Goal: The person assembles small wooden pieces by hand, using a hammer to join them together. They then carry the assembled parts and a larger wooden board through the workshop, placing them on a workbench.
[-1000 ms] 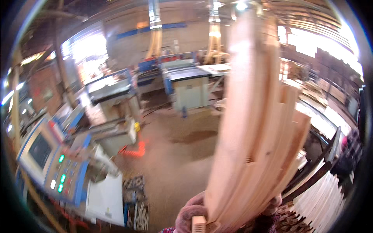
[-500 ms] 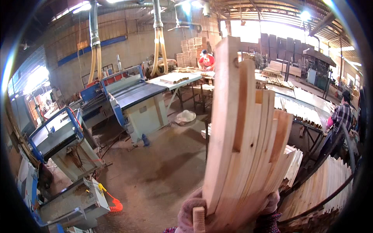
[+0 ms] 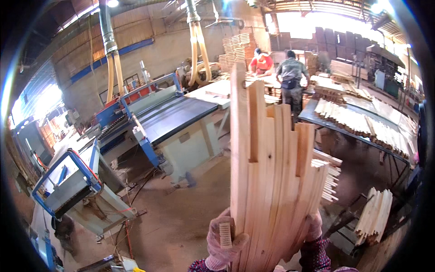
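Observation:
I hold a bundle of several long pale wooden slats (image 3: 267,167) upright in front of me, their ends at different heights. My left hand (image 3: 220,242), in a pink knitted glove, grips the bundle's left side near the bottom, with a short slat end under its thumb. My right hand (image 3: 312,226), also gloved, clasps the bundle's right edge. The lower ends of the slats run out of the picture.
A blue and cream woodworking machine (image 3: 167,122) stands left of centre, another blue-framed machine (image 3: 72,181) at the lower left. On the right a dark metal table (image 3: 362,127) carries rows of slats. Two people (image 3: 290,75) work at the back. More slats (image 3: 374,217) lie lower right.
My view has swung to the right across the workshop, past the control panel toward the big machine and the slat table. The bundle stays upright in both hands.

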`<state>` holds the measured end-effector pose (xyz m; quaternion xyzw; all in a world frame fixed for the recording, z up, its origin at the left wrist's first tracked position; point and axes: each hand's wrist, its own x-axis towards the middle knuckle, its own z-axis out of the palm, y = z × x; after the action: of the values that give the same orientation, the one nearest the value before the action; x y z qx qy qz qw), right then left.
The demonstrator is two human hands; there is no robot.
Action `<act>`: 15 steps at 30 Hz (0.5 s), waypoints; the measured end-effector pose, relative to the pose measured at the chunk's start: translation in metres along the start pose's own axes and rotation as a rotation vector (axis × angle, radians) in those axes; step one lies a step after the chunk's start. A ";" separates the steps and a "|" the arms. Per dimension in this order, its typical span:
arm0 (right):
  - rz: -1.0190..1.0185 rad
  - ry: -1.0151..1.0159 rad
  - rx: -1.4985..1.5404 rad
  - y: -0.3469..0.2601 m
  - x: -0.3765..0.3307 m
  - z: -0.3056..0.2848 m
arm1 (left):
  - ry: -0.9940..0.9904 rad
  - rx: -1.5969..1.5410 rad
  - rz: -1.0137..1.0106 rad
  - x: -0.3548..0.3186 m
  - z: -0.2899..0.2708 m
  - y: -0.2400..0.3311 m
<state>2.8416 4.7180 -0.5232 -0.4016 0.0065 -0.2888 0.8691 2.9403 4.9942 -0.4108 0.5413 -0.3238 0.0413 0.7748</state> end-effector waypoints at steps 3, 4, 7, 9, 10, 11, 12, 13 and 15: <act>0.103 -0.055 0.008 0.044 0.098 0.056 | 0.139 0.081 0.033 0.075 -0.050 -0.034; 0.124 -0.105 -0.007 0.064 0.131 0.061 | 0.179 0.073 -0.017 0.098 -0.066 -0.048; 0.161 -0.176 -0.159 0.119 0.229 0.084 | 0.307 0.090 -0.205 0.159 -0.121 -0.087; 0.267 -0.234 -0.267 0.161 0.286 0.092 | 0.406 0.100 -0.258 0.196 -0.159 -0.126; 0.306 -0.247 -0.234 0.181 0.311 0.101 | 0.456 0.106 -0.286 0.214 -0.178 -0.143; 0.341 -0.268 -0.206 0.204 0.340 0.117 | 0.471 0.141 -0.306 0.234 -0.201 -0.160; 0.359 -0.305 -0.175 0.223 0.374 0.138 | 0.483 0.170 -0.309 0.259 -0.221 -0.175; 0.342 -0.275 -0.201 0.243 0.391 0.157 | 0.499 0.120 -0.277 0.280 -0.242 -0.193; 0.413 -0.295 -0.169 0.276 0.443 0.162 | 0.462 0.122 -0.230 0.323 -0.270 -0.225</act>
<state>3.3872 4.7469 -0.5090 -0.5005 -0.0144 -0.0423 0.8646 3.4108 5.0432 -0.4719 0.5966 -0.0717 0.0951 0.7937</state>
